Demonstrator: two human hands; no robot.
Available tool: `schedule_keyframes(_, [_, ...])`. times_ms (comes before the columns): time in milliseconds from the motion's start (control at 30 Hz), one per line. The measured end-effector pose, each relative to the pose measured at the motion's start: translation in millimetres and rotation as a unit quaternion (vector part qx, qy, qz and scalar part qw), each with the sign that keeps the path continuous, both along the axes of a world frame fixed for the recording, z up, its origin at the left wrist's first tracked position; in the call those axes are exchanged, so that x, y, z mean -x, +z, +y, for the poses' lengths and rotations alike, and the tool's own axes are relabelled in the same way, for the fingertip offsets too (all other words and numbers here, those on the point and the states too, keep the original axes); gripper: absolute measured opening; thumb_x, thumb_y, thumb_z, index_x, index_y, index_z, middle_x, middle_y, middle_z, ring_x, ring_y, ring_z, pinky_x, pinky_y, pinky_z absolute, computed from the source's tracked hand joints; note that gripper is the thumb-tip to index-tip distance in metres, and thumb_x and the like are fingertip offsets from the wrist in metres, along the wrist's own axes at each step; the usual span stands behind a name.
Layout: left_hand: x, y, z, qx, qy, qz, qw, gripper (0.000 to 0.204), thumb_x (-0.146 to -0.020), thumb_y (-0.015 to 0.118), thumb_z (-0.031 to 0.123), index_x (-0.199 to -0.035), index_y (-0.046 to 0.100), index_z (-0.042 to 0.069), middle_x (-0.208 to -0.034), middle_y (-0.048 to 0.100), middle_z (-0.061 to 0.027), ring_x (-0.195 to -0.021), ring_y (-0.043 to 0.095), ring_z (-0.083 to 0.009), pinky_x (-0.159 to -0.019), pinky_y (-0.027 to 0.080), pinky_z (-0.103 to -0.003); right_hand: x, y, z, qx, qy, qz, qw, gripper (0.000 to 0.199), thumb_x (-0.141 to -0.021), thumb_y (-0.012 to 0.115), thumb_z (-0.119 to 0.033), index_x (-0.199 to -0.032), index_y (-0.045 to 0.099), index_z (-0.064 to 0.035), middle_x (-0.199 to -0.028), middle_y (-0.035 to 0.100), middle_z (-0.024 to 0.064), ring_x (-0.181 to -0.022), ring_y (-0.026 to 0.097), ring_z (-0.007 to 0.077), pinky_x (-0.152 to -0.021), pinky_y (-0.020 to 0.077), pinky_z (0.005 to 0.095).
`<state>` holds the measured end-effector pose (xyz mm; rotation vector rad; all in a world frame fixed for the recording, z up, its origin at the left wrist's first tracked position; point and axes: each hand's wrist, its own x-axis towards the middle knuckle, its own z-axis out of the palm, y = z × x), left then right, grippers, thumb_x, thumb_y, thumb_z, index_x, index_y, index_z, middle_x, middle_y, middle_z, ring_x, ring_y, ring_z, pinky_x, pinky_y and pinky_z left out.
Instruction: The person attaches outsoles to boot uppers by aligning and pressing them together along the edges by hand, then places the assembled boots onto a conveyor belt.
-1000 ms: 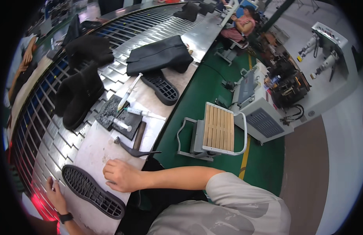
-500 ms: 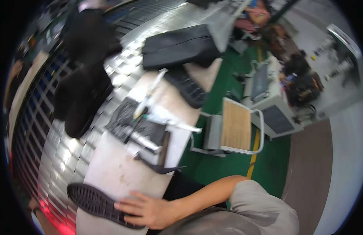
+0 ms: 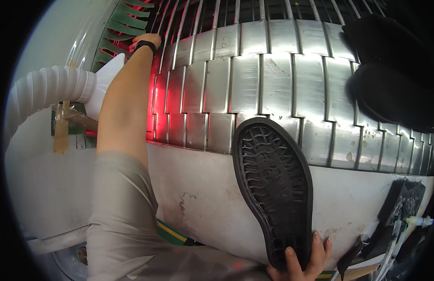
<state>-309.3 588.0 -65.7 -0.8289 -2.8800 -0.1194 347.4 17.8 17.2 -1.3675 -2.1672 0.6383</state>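
A black shoe sole (image 3: 275, 187), its ribbed grid side facing up, lies on the pale worktop's edge with its toe over the metal slats. My right hand (image 3: 306, 262) grips its heel end, the thumb on top and fingers along the side. Far to the left, my left arm reaches across to the slatted conveyor (image 3: 245, 84). My left hand (image 3: 146, 41), with a black band at the wrist, is beside green hanging strips (image 3: 125, 23). Its fingers are mostly hidden, and whether they hold anything does not show.
A white ribbed hose (image 3: 53, 89) with a flared nozzle stands left of my arm. Red light falls on the slats there. Dark shoe-shaped things (image 3: 390, 103) rest at the conveyor's right. Black pieces (image 3: 400, 206) and a white-capped tube (image 3: 419, 221) lie at the worktop's right.
The view has swung left, toward the conveyor's end with the hose and strips. My left arm now shows stretched out. My right hand has gone from lying over the sole to gripping its heel.
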Motion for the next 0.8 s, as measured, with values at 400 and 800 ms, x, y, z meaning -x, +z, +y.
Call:
schedule_keyframes(400, [-79,78,44,0.117,-0.209,0.093,0.966,0.06,-0.095,0.057,0.038,-0.139,0.065,-0.002,-0.143,0.064,-0.0278,-0.131,0.065,-0.0394,-0.11,0.05,-0.054,-6,8,-5,0.043,0.027,-0.034,0.998,0.052,-0.092,0.081,-0.043,-0.133,0.07,-0.0136,-0.151,0.045,0.0409,-0.132,0.058,0.0564,-0.107,0.045,0.0758])
schedule_keyframes(800, [7,88,57,0.366,-0.223,0.122,0.895,0.078,-0.088,0.077,0.062,-0.141,0.069,0.005,-0.144,0.068,-0.0191,-0.133,0.065,-0.0332,-0.112,0.05,-0.048,13,13,-8,0.052,-0.037,-0.035,0.997,0.034,-0.102,0.069,-0.033,-0.129,0.073,-0.013,-0.149,0.05,0.0366,-0.131,0.059,0.0543,-0.107,0.0463,0.0744])
